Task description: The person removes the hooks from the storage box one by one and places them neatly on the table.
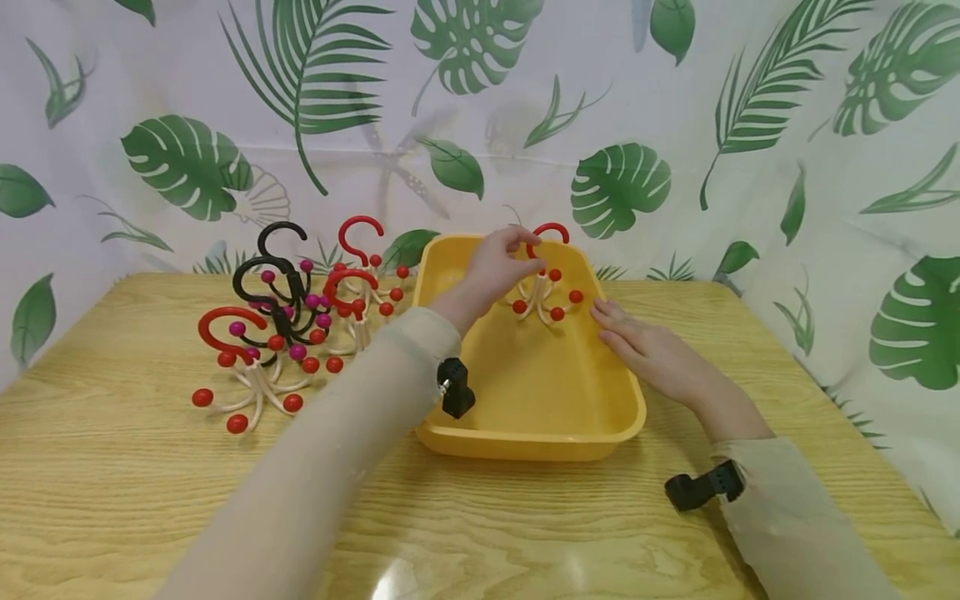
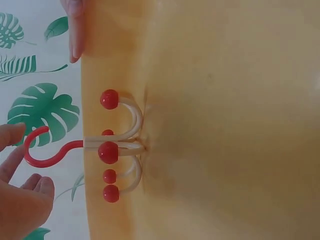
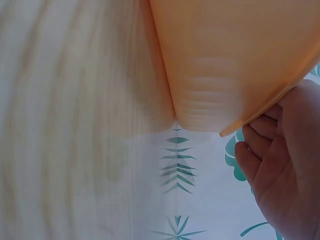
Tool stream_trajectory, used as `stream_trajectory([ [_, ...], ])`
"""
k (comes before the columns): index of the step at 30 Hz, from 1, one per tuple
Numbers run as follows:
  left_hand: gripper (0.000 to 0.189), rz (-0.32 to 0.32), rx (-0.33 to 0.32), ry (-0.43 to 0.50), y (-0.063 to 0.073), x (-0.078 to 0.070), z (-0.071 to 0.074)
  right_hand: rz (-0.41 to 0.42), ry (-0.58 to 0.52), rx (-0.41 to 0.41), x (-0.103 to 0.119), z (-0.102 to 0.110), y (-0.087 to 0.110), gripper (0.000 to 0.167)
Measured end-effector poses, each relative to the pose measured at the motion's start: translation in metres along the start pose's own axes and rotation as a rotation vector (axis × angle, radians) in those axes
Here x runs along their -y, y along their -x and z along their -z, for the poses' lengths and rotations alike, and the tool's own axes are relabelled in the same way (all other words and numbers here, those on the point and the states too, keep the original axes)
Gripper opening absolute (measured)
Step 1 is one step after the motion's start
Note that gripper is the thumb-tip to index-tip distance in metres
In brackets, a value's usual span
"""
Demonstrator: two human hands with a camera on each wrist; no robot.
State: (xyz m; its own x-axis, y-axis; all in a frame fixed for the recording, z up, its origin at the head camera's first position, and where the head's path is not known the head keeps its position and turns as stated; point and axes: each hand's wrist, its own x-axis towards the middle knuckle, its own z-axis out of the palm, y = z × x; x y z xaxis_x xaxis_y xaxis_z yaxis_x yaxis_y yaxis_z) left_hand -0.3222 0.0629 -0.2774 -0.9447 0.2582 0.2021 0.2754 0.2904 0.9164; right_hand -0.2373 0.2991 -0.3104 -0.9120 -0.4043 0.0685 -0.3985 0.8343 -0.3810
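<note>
A hook hanger (image 2: 114, 142) with a red hook, cream curved prongs and red ball tips stands upright inside the yellow plastic bin (image 1: 525, 439), near its far end. My left hand (image 1: 497, 271) is at the hanger's red hook, with thumb and fingers spread apart around it. In the left wrist view, the fingers (image 2: 12, 162) are beside the hook's curve and do not visibly pinch it. My right hand (image 1: 660, 354) rests with extended fingers against the bin's right rim. The right wrist view shows its fingers (image 3: 257, 142) touching the rim from outside.
Left of the bin, several similar hangers stand close together on the wooden table (image 1: 465, 525). Some are red and cream, like the front one (image 1: 255, 379); others, like the black hanger (image 1: 281, 321), have magenta balls. A leaf-print cloth (image 1: 525, 125) hangs behind.
</note>
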Motion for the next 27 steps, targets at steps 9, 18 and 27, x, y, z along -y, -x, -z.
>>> stream_trajectory([
  [9, 0.047, -0.009, 0.104, -0.081, -0.0035, -0.0006, -0.0053, -0.004, -0.006, -0.005, -0.0011, -0.0003, -0.0002, 0.053],
  [18, 0.046, 0.000, 0.125, -0.100, -0.0026, -0.0048, -0.0089, 0.006, -0.002, -0.009, -0.0021, -0.0011, -0.0005, 0.051],
  [27, 0.025, -0.020, 0.077, -0.038, -0.0011, -0.0046, -0.0084, 0.015, -0.003, 0.006, 0.0000, 0.0009, 0.0009, 0.052],
])
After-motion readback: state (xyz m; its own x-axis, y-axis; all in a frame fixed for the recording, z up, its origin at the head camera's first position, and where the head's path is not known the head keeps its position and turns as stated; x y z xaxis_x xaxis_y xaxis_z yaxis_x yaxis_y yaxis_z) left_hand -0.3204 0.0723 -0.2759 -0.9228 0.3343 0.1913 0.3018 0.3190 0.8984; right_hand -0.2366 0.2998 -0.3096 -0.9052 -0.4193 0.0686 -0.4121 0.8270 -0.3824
